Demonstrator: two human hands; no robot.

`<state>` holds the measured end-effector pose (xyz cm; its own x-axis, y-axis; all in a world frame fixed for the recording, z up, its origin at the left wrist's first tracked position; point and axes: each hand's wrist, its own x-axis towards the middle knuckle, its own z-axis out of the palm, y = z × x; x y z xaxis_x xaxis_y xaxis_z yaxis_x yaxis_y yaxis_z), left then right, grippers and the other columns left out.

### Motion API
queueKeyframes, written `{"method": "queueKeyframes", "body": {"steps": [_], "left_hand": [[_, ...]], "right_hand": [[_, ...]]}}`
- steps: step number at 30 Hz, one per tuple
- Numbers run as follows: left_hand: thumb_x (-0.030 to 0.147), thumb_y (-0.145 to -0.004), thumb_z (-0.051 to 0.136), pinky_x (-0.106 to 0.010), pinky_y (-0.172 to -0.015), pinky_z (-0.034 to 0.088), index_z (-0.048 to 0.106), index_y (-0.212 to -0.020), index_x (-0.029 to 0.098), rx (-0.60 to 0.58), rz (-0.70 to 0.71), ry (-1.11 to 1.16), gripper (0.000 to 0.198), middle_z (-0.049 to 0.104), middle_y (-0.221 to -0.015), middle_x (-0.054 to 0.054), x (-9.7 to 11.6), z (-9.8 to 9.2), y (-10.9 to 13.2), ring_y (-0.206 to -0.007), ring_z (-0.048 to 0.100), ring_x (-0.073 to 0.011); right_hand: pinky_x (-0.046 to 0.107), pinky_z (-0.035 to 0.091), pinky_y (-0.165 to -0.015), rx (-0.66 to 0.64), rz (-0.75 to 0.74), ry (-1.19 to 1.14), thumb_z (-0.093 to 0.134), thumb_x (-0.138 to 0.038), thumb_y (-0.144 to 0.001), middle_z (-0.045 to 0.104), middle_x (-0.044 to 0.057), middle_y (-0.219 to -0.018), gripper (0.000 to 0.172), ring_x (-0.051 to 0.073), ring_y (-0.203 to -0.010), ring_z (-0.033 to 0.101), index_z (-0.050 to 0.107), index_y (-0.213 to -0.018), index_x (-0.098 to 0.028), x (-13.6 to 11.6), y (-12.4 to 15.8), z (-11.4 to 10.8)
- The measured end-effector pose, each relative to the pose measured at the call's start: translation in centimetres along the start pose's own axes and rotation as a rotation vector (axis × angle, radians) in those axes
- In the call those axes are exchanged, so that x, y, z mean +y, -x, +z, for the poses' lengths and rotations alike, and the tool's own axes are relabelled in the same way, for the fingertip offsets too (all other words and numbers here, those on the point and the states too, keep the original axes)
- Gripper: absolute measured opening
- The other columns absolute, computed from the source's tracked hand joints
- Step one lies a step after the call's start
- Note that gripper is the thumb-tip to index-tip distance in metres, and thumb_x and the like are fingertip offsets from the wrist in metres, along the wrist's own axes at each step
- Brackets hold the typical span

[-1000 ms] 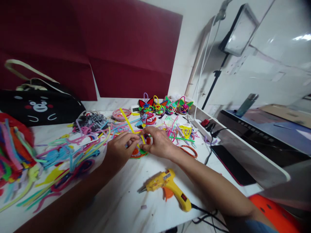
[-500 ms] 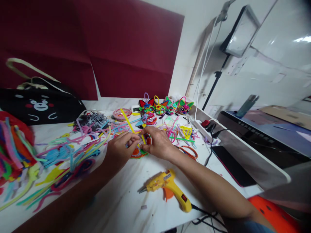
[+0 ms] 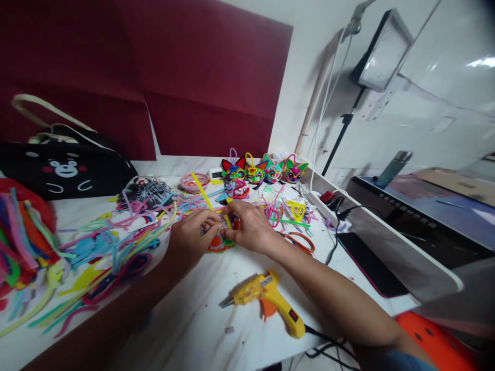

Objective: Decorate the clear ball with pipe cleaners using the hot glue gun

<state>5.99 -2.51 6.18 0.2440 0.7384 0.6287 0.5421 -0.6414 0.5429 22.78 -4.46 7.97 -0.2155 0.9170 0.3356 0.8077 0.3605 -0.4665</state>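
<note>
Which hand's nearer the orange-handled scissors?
Right. The right hand is just left of the orange-handled scissors; the left hand is farther left, past the right hand.

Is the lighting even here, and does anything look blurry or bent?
Head view: uneven, with glare on the glossy white wall and the left forearm shaded; head view again: bottle at right soft and slanted, perhaps lens distortion; same view: yellow strip by the right hand fairly clear.

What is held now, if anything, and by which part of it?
A long, thin yellow strip, seemingly pipe cleaner, appears held by its lower part, where left grip and right grip meet; its upper end stands free. Exact contact is hidden.
</note>
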Motion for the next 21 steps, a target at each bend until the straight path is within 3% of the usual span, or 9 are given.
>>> {"method": "queueKeyframes", "body": {"steps": [7, 21], "left_hand": [[0.027, -0.076, 0.056, -0.024, -0.064, 0.055, 0.063, -0.074, 0.023, 0.027, 0.053, 0.002, 0.008, 0.071, -0.073, 0.002, 0.1, 0.0, 0.1, -0.063, 0.066, -0.0146], [0.035, -0.081, 0.053, -0.028, -0.068, 0.052, 0.065, -0.081, 0.023, -0.044, -0.031, 0.009, 0.017, 0.073, -0.077, 0.001, 0.1, -0.3, 0.0, -0.068, 0.067, -0.0173]], "right_hand": [[0.044, 0.036, -0.094, -0.011, 0.047, 0.001, 0.072, -0.029, -0.075, 0.067, 0.004, -0.117, 0.038, 0.027, -0.111, 0.058, 0.06, -0.109, -0.021, -0.5, -0.2, 0.0], [0.038, 0.039, -0.086, 0.056, 0.094, 0.001, 0.068, -0.023, -0.071, 0.065, 0.003, -0.105, 0.03, 0.026, -0.102, 0.057, 0.057, -0.099, -0.023, -1.1, -0.1, 0.8]]}}
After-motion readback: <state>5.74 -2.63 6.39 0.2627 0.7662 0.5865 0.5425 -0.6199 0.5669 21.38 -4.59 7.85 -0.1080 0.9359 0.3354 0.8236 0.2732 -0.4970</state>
